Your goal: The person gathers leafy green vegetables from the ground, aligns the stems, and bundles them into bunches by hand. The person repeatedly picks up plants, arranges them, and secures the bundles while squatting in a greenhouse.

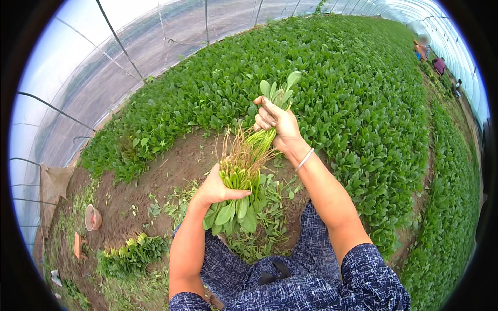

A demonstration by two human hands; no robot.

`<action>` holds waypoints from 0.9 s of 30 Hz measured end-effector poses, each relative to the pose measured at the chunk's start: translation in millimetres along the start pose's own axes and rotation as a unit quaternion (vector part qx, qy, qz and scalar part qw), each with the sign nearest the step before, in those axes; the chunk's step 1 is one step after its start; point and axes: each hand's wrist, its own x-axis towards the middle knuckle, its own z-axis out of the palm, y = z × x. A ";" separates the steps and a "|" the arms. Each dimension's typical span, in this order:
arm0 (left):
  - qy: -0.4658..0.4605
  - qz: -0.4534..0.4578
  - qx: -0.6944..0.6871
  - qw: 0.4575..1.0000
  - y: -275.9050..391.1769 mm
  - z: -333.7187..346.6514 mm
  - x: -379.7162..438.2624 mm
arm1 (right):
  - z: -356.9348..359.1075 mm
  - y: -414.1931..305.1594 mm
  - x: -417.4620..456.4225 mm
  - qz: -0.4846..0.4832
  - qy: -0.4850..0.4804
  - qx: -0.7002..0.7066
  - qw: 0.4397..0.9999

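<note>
My left hand (220, 188) grips a thick bunch of leafy greens (243, 208), likely spinach, roots up and leaves hanging down. Thin brown roots stick out above the thumb. Higher and to the right, my right hand (278, 122) closes around a smaller bundle of the same greens (281, 93), its leaves pointing up and away from me. The stems of this bundle slant down to the roots of the left bunch, and the two touch or overlap there. A bracelet (304, 160) circles my right wrist. Below the hands, loose leaves (268, 229) litter the soil between my legs.
A dense bed of standing greens (330, 77) spreads ahead and right. At left lie stacked bunches (132, 252), a small wooden stool (79, 245) and a plastic bucket (93, 217) on bare soil (167, 167). Plastic greenhouse sheeting (97, 58) curves around. People (424, 48) are far off right.
</note>
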 end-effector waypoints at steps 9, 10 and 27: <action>-0.004 0.024 0.080 0.996 -6.7 -9.1 2.8 | -14.8 8.6 13.7 -0.224 0.171 -0.116 0.952; 0.013 0.030 0.068 0.997 -9.2 -8.3 2.0 | -22.8 4.0 18.9 -0.241 0.216 -0.125 0.938; 0.066 0.023 0.203 0.977 -21.1 -38.8 -15.8 | -20.8 -2.8 3.0 0.076 -0.074 -0.342 0.934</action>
